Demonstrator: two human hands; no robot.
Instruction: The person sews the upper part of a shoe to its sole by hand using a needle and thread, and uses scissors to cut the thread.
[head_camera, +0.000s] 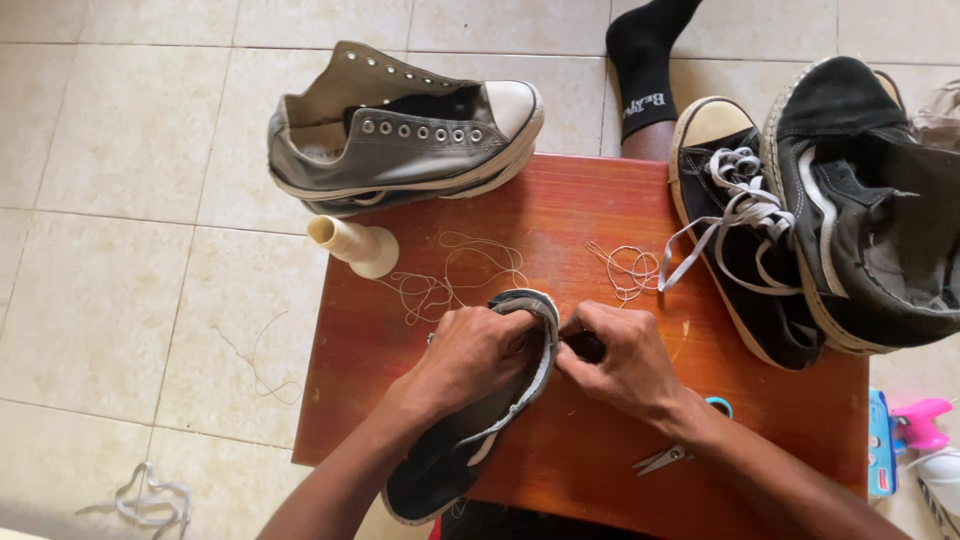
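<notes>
Pinching at the toe rim of the black shoe (470, 430), the right hand (618, 362) is closing its fingertips just right of it, while the left hand (470, 355) is clamping the toe from above. Shoe's long axis is running down-left toward the person, across the red table (560, 200); the thread spool (352, 243) is lying up-left.
</notes>
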